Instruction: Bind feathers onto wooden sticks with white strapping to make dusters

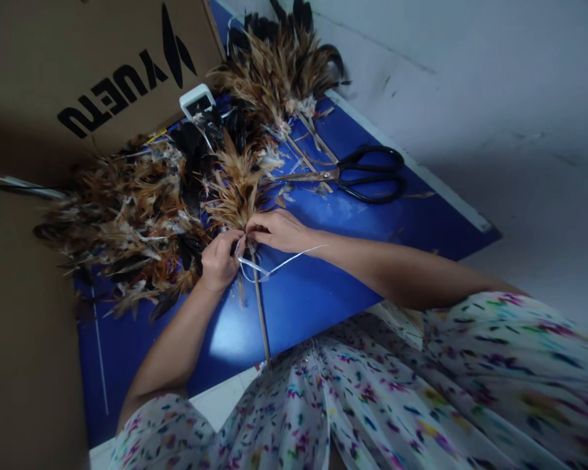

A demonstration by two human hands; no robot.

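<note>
A feather duster point(239, 186) with brown feathers and a thin wooden stick point(259, 303) lies across the blue table, the stick's lower end near my dress. At the base of its feathers my two hands meet, fingertips almost touching. My left hand point(220, 260) is closed in a pinch on a thin white string point(259, 269), which loops over the stick and trails off to the right. Bent fingers of my right hand point(280, 230) pinch at the same spot, apparently on the string too; the exact grip is hidden by the fingers.
Loose feathers point(127, 215) are heaped at left. Black-handled scissors point(367, 175) lie to the right, pointing toward the duster. Behind are more finished-looking feather bundles point(279, 72), a white-framed device point(197, 101) and a large cardboard box point(112, 46). A pale wall point(494, 85) borders the table.
</note>
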